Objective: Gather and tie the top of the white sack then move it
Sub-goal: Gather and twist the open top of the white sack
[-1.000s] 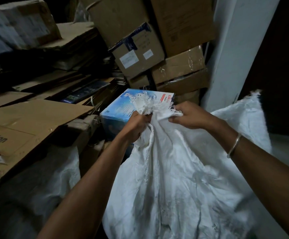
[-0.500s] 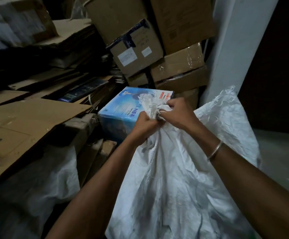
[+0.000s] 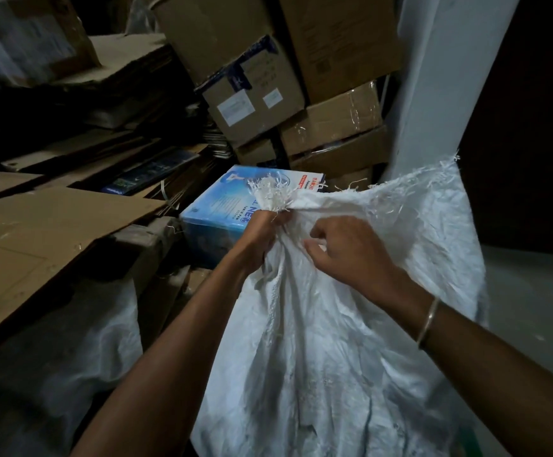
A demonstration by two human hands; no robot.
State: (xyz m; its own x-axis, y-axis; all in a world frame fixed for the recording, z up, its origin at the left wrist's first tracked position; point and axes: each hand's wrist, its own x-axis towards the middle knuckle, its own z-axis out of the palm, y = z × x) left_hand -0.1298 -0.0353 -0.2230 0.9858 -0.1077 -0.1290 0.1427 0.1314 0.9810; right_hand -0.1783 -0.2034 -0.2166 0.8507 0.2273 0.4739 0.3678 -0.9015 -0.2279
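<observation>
A large white woven sack (image 3: pixel 334 341) stands in front of me, filling the lower middle and right of the view. Its frayed top edge (image 3: pixel 400 189) runs from a bunched tuft on the left up to a loose corner on the right. My left hand (image 3: pixel 262 235) grips the bunched tuft of the sack's top, with frayed strands sticking out above the fist. My right hand (image 3: pixel 344 255) lies on the sack just right of that bunch, fingers loosely bent against the fabric and holding none of it. A metal bangle sits on my right wrist.
A blue printed box (image 3: pixel 222 209) lies just behind the sack. Stacked cardboard boxes (image 3: pixel 331 123) rise behind it. Flattened cardboard sheets (image 3: pixel 47 225) cover the left. A white pillar (image 3: pixel 440 94) stands at the right, with bare grey floor (image 3: pixel 532 308) beside it. Another pale sack (image 3: pixel 97 341) lies lower left.
My right hand has let go of the gathered top and moved down to the right onto the fabric. The sack's right corner has spread out wider.
</observation>
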